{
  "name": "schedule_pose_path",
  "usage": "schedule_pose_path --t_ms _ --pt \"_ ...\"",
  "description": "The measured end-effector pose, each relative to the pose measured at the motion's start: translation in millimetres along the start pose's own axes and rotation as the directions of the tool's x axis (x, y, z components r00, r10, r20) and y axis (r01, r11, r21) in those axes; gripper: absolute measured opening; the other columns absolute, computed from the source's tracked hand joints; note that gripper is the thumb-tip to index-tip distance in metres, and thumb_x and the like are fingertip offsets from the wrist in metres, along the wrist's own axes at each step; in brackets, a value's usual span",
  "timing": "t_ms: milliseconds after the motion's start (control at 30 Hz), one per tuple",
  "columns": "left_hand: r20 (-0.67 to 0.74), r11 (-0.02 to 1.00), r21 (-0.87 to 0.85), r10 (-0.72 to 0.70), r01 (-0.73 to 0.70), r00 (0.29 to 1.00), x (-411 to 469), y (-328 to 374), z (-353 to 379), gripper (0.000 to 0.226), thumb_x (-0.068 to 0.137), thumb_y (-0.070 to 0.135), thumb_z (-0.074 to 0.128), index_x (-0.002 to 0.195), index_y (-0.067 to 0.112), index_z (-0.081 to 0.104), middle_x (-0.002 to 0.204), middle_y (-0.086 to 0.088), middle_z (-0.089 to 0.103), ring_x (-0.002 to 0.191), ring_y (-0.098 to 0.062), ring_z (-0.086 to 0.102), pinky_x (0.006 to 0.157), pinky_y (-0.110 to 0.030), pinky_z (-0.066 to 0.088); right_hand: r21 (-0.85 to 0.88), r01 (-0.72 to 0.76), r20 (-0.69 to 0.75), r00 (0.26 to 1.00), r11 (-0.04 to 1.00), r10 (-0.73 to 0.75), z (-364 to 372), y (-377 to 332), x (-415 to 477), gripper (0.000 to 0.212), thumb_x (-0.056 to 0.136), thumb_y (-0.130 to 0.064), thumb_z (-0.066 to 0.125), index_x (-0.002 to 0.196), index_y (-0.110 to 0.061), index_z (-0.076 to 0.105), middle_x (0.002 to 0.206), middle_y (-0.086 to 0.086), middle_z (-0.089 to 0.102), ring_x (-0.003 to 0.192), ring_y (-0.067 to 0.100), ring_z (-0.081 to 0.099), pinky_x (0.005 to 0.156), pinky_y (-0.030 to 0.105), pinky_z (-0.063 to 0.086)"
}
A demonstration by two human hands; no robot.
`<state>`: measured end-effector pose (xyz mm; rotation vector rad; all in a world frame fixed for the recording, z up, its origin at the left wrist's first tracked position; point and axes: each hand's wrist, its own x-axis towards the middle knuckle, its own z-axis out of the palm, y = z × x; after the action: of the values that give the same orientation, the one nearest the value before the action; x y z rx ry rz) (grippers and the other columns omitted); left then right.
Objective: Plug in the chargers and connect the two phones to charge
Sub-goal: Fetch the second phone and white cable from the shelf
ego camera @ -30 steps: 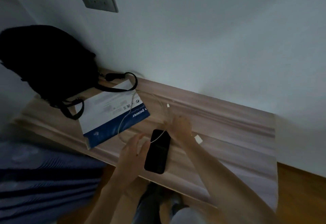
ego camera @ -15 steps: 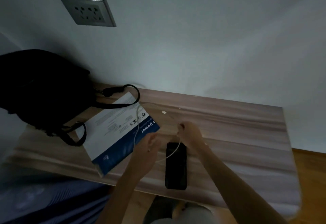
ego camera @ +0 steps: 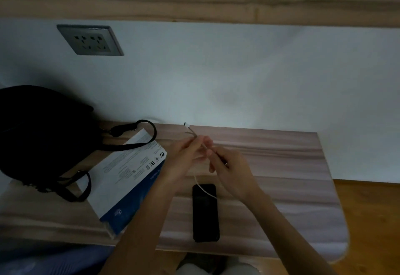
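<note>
A black phone lies flat on the wooden table, near its front edge. Above it, my left hand and my right hand both pinch a thin white charging cable. The cable's small plug end sticks up past my left fingertips, and a loop of it hangs down onto the phone's top. A grey wall socket with several holes sits on the white wall, up at the left. Only one phone shows, and no charger block is in sight.
A black bag with straps stands at the table's left end. A white and blue box lies next to it, close to my left forearm. A wooden shelf edge runs above the wall. Orange floor shows at the right.
Both hands have lifted the cable and come together above the phone, with the plug end now raised. The view has tilted up, so the socket and phone sit lower in frame.
</note>
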<state>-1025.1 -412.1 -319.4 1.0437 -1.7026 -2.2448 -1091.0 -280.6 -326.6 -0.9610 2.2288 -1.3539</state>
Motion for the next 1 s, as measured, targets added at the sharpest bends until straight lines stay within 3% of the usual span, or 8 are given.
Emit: schedule_pose_path --t_ms 133,200,267,433,767,900,1000 --pt "-0.037 0.995 -0.096 0.015 -0.018 0.999 1 13 8 0.025 0.098 0.020 0.058 0.105 0.000 0.071 0.102 -0.014 0.076 0.095 -0.023 0.074 0.078 -0.033 0.060 0.028 -0.002 -0.032 0.999 1.000 0.003 -11 13 -13 0.027 0.100 -0.026 0.056 0.084 -0.011 0.071 0.061 0.003 0.065 0.056 0.013 0.058 0.052 0.011 0.037" --pt "-0.049 0.995 -0.095 0.017 -0.022 0.999 3 22 13 0.028 0.098 0.021 0.057 0.108 -0.002 0.069 0.104 -0.014 0.076 0.094 -0.022 0.075 0.078 -0.033 0.061 0.053 -0.020 -0.030 0.999 0.998 0.022 -16 18 -19 0.030 0.100 -0.027 0.056 0.087 -0.005 0.071 0.064 0.009 0.066 0.059 0.020 0.059 0.053 0.017 0.039" --pt "-0.059 0.995 -0.093 0.020 -0.025 0.998 4 29 18 0.028 0.098 0.021 0.057 0.108 -0.002 0.069 0.103 -0.014 0.075 0.091 -0.022 0.075 0.077 -0.033 0.062 0.052 -0.031 -0.018 0.999 0.998 0.032 -20 22 -23 0.031 0.100 -0.028 0.056 0.087 -0.004 0.072 0.065 0.009 0.067 0.058 0.017 0.060 0.055 0.019 0.041" --pt "-0.086 0.988 -0.152 0.020 -0.033 0.996 8 40 25 0.024 0.099 0.022 0.058 0.099 0.001 0.070 0.096 -0.009 0.077 0.086 -0.020 0.076 0.064 -0.031 0.061 0.091 -0.079 -0.014 0.997 0.993 0.081 -29 26 -30 0.026 0.099 -0.026 0.058 0.090 -0.009 0.075 0.067 0.005 0.071 0.060 0.011 0.062 0.055 0.010 0.040" --pt "-0.143 0.914 -0.399 0.018 -0.074 0.990 17 65 15 0.028 0.102 0.025 0.051 0.095 0.003 0.067 0.082 -0.007 0.076 0.077 -0.019 0.076 0.065 -0.033 0.061 0.008 -0.055 0.024 0.998 0.998 0.055 -46 42 -49 0.033 0.098 -0.038 0.052 0.078 -0.020 0.070 0.065 0.001 0.067 0.053 0.003 0.052 0.054 0.013 0.038" --pt "-0.036 0.952 -0.304 -0.041 0.028 0.999 12 47 21 0.037 0.104 0.031 0.046 0.108 0.000 0.066 0.099 -0.012 0.076 0.090 -0.023 0.075 0.072 -0.034 0.061 0.101 -0.041 -0.054 0.997 0.994 0.046 -47 37 -48 0.025 0.100 -0.029 0.056 0.082 -0.022 0.073 0.060 -0.004 0.064 0.055 0.002 0.055 0.055 0.011 0.038" --pt "-0.013 0.984 -0.166 -0.068 0.065 0.998 4 23 21 0.027 0.100 0.025 0.054 0.107 0.003 0.069 0.103 -0.013 0.076 0.095 -0.024 0.074 0.073 -0.031 0.061 0.217 -0.065 -0.082 0.993 0.974 0.085 -46 34 -48 0.025 0.100 -0.028 0.056 0.085 -0.020 0.073 0.057 -0.006 0.061 0.054 0.001 0.054 0.055 0.015 0.042"
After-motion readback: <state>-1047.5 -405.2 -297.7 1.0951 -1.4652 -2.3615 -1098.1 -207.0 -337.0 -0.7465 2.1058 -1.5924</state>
